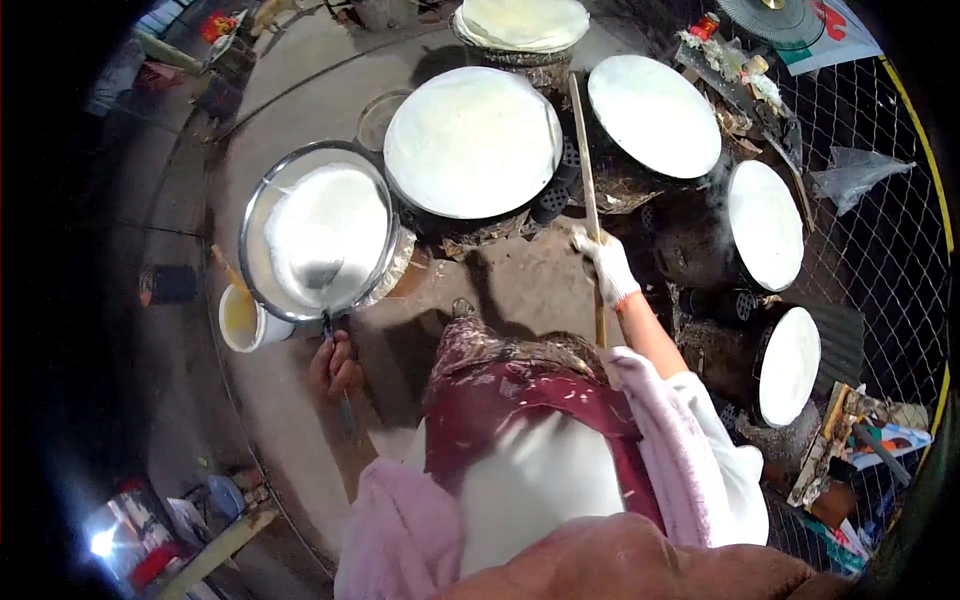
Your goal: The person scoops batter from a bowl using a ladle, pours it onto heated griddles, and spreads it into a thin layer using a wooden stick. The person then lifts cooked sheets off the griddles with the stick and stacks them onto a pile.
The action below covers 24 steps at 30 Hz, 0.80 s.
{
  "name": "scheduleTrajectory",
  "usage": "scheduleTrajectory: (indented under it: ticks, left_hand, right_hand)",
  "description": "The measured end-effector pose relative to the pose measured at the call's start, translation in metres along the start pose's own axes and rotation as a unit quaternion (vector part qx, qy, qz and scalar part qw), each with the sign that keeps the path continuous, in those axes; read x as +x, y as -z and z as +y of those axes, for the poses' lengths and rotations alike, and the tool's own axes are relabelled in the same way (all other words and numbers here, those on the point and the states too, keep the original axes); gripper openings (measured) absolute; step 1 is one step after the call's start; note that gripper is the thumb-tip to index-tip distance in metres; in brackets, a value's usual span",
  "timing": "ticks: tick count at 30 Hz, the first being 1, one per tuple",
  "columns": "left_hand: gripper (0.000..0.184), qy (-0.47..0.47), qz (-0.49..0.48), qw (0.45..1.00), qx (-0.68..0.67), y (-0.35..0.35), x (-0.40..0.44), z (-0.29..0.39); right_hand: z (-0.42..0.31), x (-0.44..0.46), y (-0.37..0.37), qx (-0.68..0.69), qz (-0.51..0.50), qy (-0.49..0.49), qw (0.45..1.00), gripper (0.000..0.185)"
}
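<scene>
My bare left hand [335,365] is closed around the handle of a ladle [322,272]. The ladle's bowl rests in white batter [325,215] inside a wide metal basin [258,285]. My right hand [608,268], in a white glove with an orange cuff, grips a long wooden stick [583,150] that points away from me. Ahead, a large round griddle [472,140] is covered by a thin white sheet. More white-covered round griddles curve along the right: one far [655,115], one at mid-distance [766,225] and one nearer [789,367].
A stack of thin pale sheets [522,25] lies at the far end. Beside the basin stands a white bucket [240,325] with yellowish contents. Perforated coal briquettes [550,203] sit between the stoves. Wire mesh [880,250] runs along the right, with a fan [775,15] above.
</scene>
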<state>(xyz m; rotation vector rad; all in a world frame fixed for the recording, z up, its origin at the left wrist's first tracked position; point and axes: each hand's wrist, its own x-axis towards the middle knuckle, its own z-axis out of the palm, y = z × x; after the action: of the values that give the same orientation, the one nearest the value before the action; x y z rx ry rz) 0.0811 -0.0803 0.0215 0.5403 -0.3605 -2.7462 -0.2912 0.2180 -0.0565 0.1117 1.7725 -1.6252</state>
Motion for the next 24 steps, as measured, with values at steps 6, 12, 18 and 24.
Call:
scheduleTrajectory:
  ticks: [6,12,18,24]
  left_hand:
    - [0.034,-0.010,0.042,0.998,-0.038,0.047,0.000,0.080]
    - [0.031,-0.079,0.124,0.989,0.013,0.036,0.007,0.104]
    - [0.028,-0.115,0.126,0.984,-0.056,0.023,0.016,0.106]
    - [0.028,-0.156,0.130,0.971,-0.128,0.006,0.024,0.105]
  right_hand:
    - [-0.028,0.113,-0.071,0.025,0.102,0.076,0.992,0.025]
    - [-0.049,0.157,-0.089,0.108,0.097,0.103,0.984,0.033]
    - [-0.072,0.194,-0.088,0.035,0.069,0.111,0.991,0.024]
    - [-0.071,0.240,-0.087,-0.135,0.108,0.151,0.973,0.045]
